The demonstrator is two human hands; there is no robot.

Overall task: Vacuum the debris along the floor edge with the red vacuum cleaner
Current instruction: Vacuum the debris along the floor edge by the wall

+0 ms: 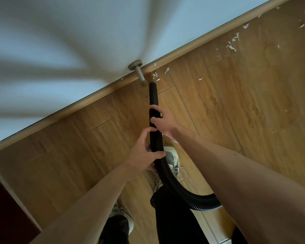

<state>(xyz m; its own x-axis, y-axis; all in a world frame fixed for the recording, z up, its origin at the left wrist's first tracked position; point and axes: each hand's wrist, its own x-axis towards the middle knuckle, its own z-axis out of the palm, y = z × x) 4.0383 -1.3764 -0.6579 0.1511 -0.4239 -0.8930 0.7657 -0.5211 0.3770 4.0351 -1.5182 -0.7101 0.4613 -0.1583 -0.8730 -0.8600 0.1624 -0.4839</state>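
Note:
A black ribbed vacuum hose (167, 180) runs from the lower right up to its smooth nozzle end (153, 93), which points at the floor just below the baseboard (95, 95). My right hand (163, 121) grips the hose behind the nozzle. My left hand (146, 149) holds it a little lower. White paper scraps (155, 75) lie right above the nozzle tip, and more scraps (233, 42) are scattered along the floor edge to the upper right. The red vacuum body is out of view.
A grey door stopper (139, 73) sticks out from the white wall just left of the nozzle. My two feet in grey sneakers (173, 161) stand on the wooden floor below the hose. A dark red-brown panel (5, 205) fills the lower left corner.

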